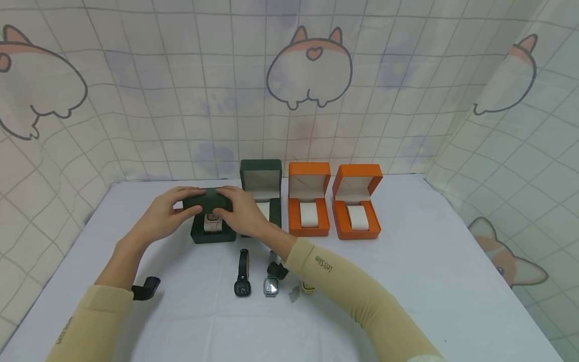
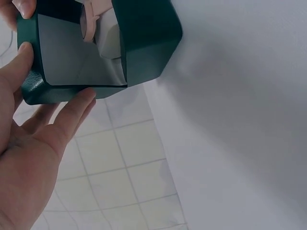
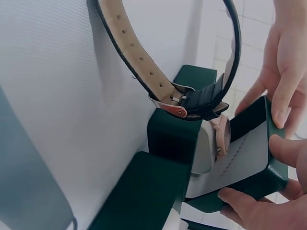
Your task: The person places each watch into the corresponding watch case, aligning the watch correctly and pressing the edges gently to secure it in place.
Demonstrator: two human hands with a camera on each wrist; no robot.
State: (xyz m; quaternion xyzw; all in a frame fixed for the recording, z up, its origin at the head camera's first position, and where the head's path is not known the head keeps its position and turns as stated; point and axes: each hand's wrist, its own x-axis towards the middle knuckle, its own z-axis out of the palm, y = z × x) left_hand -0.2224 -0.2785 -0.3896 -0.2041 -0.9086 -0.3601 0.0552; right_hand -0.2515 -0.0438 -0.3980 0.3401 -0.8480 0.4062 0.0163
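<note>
With thumbs at the front, your left grip [image 1: 164,217] and right grip [image 1: 245,213] are both pinching the partly open lid [image 1: 209,200] of a green box [image 1: 212,238]. A pink watch [image 1: 213,223] is sitting inside; the box is resting on the desk [image 1: 194,317], beside another open green box [image 1: 261,165].

My right hand [image 3: 278,211] and left hand [image 3: 288,60] grip the raised lid [image 3: 277,167] of a green box [image 3: 173,139]; a pink watch [image 3: 223,136] sits inside, and a buckled strap [image 3: 136,52] loops in front.
</note>
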